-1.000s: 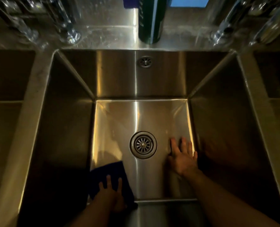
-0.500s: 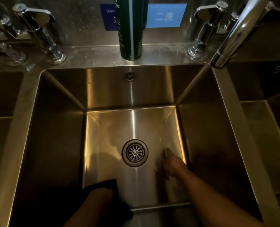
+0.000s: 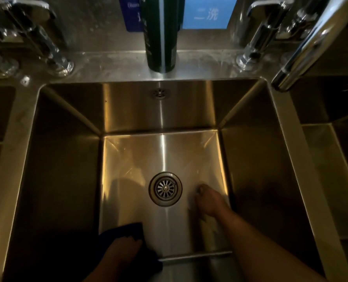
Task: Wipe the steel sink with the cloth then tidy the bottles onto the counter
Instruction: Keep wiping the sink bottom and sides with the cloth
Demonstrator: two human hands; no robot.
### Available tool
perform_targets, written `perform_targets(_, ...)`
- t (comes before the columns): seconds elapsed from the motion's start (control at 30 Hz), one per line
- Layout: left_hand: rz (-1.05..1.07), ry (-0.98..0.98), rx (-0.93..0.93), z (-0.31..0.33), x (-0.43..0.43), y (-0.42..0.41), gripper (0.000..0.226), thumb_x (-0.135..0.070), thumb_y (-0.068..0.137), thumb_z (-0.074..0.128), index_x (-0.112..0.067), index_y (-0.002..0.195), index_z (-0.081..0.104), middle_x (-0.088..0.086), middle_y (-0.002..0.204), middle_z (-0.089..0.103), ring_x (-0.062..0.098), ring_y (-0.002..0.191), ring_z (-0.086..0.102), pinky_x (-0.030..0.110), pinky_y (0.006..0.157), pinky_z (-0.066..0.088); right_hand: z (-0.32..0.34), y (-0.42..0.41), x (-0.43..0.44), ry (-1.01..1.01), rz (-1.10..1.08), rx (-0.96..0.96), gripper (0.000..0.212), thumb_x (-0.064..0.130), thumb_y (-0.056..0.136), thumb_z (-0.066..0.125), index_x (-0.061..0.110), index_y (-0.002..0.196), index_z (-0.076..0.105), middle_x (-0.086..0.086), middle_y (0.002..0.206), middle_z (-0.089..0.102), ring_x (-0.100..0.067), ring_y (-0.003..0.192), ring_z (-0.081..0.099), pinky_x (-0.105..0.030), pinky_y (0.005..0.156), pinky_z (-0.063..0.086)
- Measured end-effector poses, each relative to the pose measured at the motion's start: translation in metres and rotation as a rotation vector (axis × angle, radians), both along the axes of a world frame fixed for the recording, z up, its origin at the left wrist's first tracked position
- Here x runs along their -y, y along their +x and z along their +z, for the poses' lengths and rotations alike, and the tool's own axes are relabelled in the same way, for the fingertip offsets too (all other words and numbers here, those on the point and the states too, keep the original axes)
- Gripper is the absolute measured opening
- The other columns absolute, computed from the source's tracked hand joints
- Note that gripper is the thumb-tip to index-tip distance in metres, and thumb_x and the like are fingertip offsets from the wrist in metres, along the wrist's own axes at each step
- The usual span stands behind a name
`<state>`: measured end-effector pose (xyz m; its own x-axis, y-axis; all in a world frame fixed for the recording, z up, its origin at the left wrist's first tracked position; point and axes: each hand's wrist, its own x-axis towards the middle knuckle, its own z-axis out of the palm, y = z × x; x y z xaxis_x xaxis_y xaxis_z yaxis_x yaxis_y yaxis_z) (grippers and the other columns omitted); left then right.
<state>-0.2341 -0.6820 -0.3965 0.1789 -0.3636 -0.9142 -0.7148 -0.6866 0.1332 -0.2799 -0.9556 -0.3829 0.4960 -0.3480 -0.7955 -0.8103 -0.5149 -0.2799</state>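
I look down into a deep steel sink (image 3: 67, 159) with a round drain (image 3: 165, 188) in its floor. My left hand (image 3: 121, 250) presses a dark blue cloth (image 3: 126, 231) onto the floor at the near left corner. My right hand (image 3: 208, 201) rests on the floor just right of the drain, its fingers curled together with nothing in them. A tall dark green bottle (image 3: 160, 33) stands upright on the steel ledge behind the sink.
Chrome tap fittings (image 3: 53, 53) stand at the back left and another pair (image 3: 256, 37) at the back right. A chrome spout (image 3: 303, 47) angles over the right rim. Further basins lie on both sides. Blue signs (image 3: 208, 13) hang on the back wall.
My right hand's fingers have curled in from lying flat and spread. My left hand has gathered the cloth toward the near corner. The view has tilted up, showing more of the ledge and taps.
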Motion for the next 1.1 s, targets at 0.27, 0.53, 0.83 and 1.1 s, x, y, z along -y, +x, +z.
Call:
perform_targets(0.27, -0.055, 0.038, -0.101, 0.006, 0.012, 0.006, 0.041, -0.026, 0.098, 0.044, -0.008, 0.134, 0.049, 0.013, 0.141, 0.047, 0.03, 0.129, 0.046, 0.041, 0.106, 0.037, -0.007, 0.007, -0.022, -0.061, -0.004, 0.008, 0.035, 0.024, 0.095, 0.046, 0.008, 0.126, 0.05, -0.015, 0.123, 0.058, -0.03, 0.111, 0.056, -0.026, 0.076, 0.032)
perform_targets(0.53, 0.068, 0.055, -0.164, 0.016, 0.016, 0.01, 0.05, -0.035, 0.087, 0.061, -0.009, 0.129, 0.054, 0.012, 0.136, 0.053, 0.029, 0.124, 0.05, 0.036, 0.106, 0.037, -0.004, 0.013, -0.029, -0.056, 0.028, 0.055, 0.028, 0.017, 0.093, 0.048, 0.005, 0.116, 0.058, -0.019, 0.123, 0.06, -0.035, 0.113, 0.056, -0.034, 0.093, 0.043)
perform_targets(0.83, 0.221, 0.028, -0.196, 0.022, 0.019, 0.016, 0.042, -0.029, 0.075, 0.073, -0.009, 0.111, 0.063, 0.01, 0.115, 0.065, 0.026, 0.105, 0.06, 0.03, 0.084, 0.045, 0.004, 0.009, -0.039, 0.042, -0.072, 0.075, 0.03, 0.015, 0.092, 0.051, 0.004, 0.119, 0.056, -0.021, 0.121, 0.061, -0.037, 0.11, 0.057, -0.038, 0.094, 0.046)
perform_targets(1.1, 0.526, -0.278, -0.003, 0.063, 0.045, 0.017, 0.03, -0.028, 0.064, 0.077, -0.017, 0.082, 0.056, 0.007, 0.099, 0.064, 0.025, 0.09, 0.059, 0.027, 0.069, 0.042, 0.046, 0.007, -0.036, 0.055, -0.231, 0.177, 0.038, 0.026, 0.093, 0.054, -0.001, 0.119, 0.058, -0.02, 0.124, 0.06, -0.032, 0.111, 0.057, -0.033, 0.09, 0.043)
